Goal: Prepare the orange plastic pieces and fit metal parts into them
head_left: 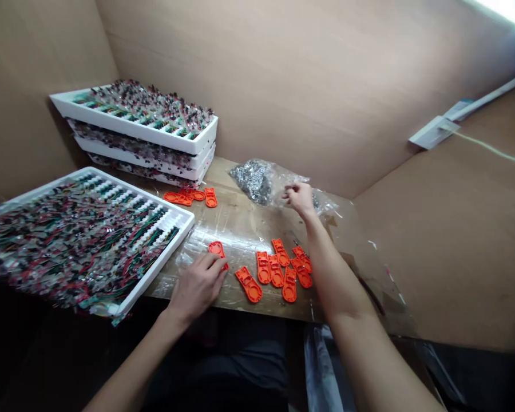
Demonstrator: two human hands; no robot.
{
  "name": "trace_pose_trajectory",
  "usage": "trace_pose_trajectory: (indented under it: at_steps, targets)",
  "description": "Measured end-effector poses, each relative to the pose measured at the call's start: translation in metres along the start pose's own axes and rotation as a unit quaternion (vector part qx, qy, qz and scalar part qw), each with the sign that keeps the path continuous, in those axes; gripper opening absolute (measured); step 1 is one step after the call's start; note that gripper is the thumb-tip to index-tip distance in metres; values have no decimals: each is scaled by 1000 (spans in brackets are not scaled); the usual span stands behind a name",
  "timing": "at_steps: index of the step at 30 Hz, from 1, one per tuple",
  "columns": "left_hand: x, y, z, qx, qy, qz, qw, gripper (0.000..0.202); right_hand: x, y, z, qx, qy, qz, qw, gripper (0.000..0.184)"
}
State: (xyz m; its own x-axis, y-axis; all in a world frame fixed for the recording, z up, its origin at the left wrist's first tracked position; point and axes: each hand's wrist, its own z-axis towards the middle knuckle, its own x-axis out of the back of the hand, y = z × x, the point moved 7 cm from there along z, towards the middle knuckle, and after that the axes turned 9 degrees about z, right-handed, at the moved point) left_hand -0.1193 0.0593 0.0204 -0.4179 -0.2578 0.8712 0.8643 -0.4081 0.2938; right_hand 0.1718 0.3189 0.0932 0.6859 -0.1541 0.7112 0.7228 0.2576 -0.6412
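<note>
My left hand (198, 284) rests on the table with its fingers curled over one orange plastic piece (217, 249). Several more orange pieces (278, 270) lie in a cluster just to its right. My right hand (299, 196) reaches to the back of the table, its fingers pinched together at a clear plastic bag of small metal parts (257, 180). What the fingers hold is too small to make out.
A white tray (154, 272) packed with wired components sits at the left edge. Three stacked white trays (171, 144) of the same stand at the back left, with a few orange pieces (191, 197) before them. Cardboard walls enclose the table. A white cable duct (433, 133) runs along the right wall.
</note>
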Motion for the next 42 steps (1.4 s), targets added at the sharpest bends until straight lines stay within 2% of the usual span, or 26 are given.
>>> trace_pose_trajectory:
  at_steps: [2, 4, 8, 11, 15, 18, 20, 22, 25, 27, 33, 38, 40, 42]
  targets:
    - [0, 2, 0, -9, -6, -19, 1000, 19, 11, 15, -13, -36, 39, -26, 998, 28]
    - [1, 4, 0, -23, -13, -40, 999, 16, 10, 29, -27, -61, 31, -51, 996, 27]
    - [2, 4, 2, -34, -12, -61, 997, 14, -17, 39, -43, -66, -27, -78, 994, 13]
    - [7, -1, 2, 7, 10, -60, 998, 11, -35, 35, -44, -53, -41, -93, 993, 9]
    - [7, -14, 3, 120, 14, -5, 993, 40, -43, 29, -43, -36, -52, -101, 993, 8]
    - [5, -15, 5, 154, -4, 65, 986, 60, -38, 23, -51, -35, -44, -54, 997, 10]
    - [4, -13, 5, 149, -15, 88, 985, 58, -37, 12, -62, -36, -48, 21, 998, 11]
    - [3, -11, 5, 142, -21, 86, 986, 47, -40, -8, -77, -21, -70, 126, 989, 13]
    - [4, -12, 4, 139, -24, 71, 987, 36, -48, -44, -102, -3, -116, 272, 955, 18]
    - [4, -13, 3, 140, -26, 66, 988, 35, -54, -62, -118, -16, -145, 319, 936, 23]
    - [4, -12, 2, 138, -28, 63, 988, 32, -67, -85, -154, -59, -200, 378, 902, 25]
    - [5, -14, 2, 138, -17, 18, 990, 53, -77, -106, -174, -45, -267, 363, 892, 27]
    - [5, -17, 3, 125, -6, -21, 992, 60, -82, -113, -178, -40, -269, 360, 893, 27]
    - [4, -20, 6, 99, 0, -60, 993, 75, -87, -116, -180, -44, -264, 367, 891, 27]
